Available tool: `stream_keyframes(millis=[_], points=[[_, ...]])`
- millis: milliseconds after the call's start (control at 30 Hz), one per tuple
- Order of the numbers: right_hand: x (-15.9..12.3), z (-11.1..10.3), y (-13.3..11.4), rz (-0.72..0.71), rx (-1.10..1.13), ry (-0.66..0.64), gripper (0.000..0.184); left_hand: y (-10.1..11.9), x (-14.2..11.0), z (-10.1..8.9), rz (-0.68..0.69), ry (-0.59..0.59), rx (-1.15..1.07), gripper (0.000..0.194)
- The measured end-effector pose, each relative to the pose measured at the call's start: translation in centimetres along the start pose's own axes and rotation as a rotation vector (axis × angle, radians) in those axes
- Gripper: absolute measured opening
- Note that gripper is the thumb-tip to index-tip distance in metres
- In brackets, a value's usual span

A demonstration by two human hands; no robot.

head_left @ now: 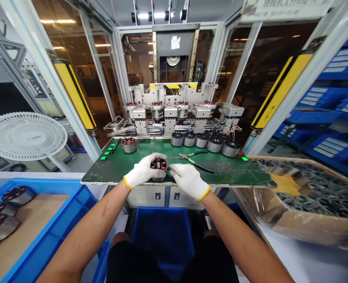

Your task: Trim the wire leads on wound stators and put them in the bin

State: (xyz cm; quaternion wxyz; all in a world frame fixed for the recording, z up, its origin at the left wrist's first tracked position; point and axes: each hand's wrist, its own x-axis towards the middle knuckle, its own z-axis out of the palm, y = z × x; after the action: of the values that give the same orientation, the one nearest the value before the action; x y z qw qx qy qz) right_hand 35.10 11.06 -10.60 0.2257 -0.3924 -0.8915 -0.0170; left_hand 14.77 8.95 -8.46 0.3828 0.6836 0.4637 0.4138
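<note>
My left hand (142, 169), in a white knit glove, is closed around the left side of a motor stator (158, 165) with copper windings, at the front of the green worktop (235, 171). My right hand (188, 179), gloved alike, is at the stator's right side with its fingers pinched together. Thin copper wire runs near those fingertips, but I cannot make out what they grip. Just behind the right hand lie pliers (188, 156) with green and black handles. Another wound stator (129, 144), wire ends sticking out, stands at the back left.
Several unwound stators (214, 144) line the back right, before a winding machine (170, 114). On the left is a blue crate (73, 192) holding wound stators, beside a white fan (26, 135). A carton (318, 228) of grey rings stands right. Yellow sensor bars (75, 96) flank the worktop.
</note>
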Motion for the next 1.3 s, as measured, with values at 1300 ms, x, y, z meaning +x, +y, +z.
stream_keyframes(millis=[1300], points=[[0.1,-0.7,-1.7,0.007,-0.298,-0.137,0.020,5.3,-4.5,1.2,0.069,0.173,0.434,0.027]])
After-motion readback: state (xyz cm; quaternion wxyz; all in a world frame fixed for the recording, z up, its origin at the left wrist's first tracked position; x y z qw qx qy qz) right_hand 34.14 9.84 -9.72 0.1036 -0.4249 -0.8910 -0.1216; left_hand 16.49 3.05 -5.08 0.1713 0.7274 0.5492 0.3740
